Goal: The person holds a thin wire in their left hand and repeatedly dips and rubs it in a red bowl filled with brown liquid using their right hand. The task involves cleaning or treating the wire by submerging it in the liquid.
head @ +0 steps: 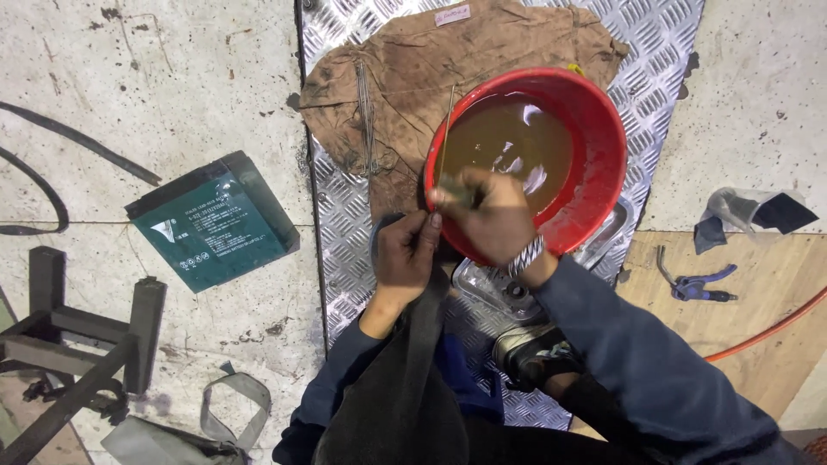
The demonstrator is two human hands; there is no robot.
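- Left hand [405,250]: grip clenched on black rubber tube [424,336].
- Right hand [487,215]: grip pinching thin spoke [446,129], just left of it.
- Red basin [594,146] of murky water beyond both grips.

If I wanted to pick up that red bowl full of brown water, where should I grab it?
Probably with two hands on opposite sides of the red bowl's rim, coming from the far and right sides, which are bare. It is round with no handle showing, and nearly full of brown water, so a one-sided grip would likely tip it. The near-left rim is taken up by the left hand and right hand.
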